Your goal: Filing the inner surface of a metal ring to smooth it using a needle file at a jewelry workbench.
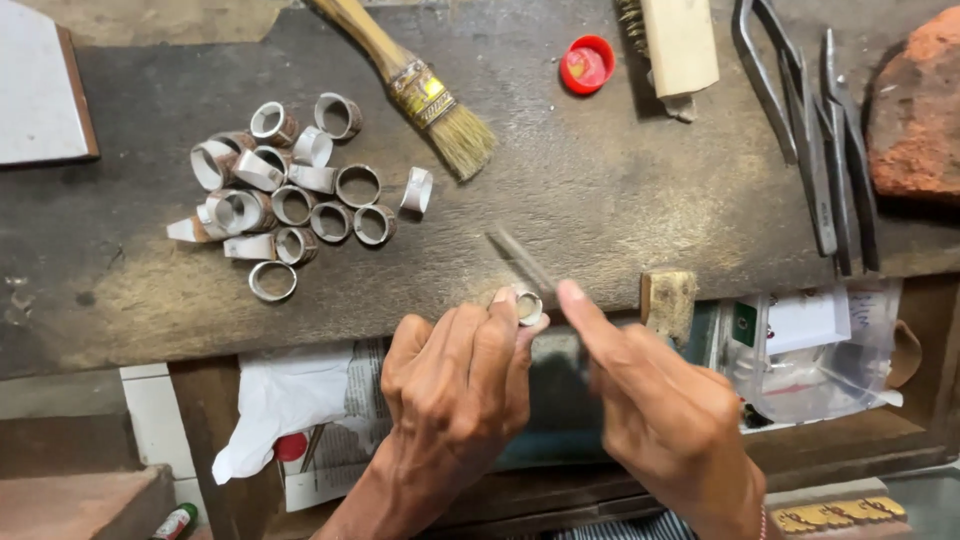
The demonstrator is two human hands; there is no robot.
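Dark worn wooden table (pixel 620 200), scuffed, pale dust patches, spans view above grip. Table front edge runs just below grip; open drawer space under it, lined with newspaper (pixel 340 400). White tile floor (pixel 160 420) lower left, well apart from grip. Reddish brick block (pixel 80 500) at bottom left corner. Light soft, even, daylight-like, no hard shadows.

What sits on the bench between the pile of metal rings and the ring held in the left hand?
Nothing: in the head view, only bare dark bench lies between the ring pile and the held ring in the left hand.
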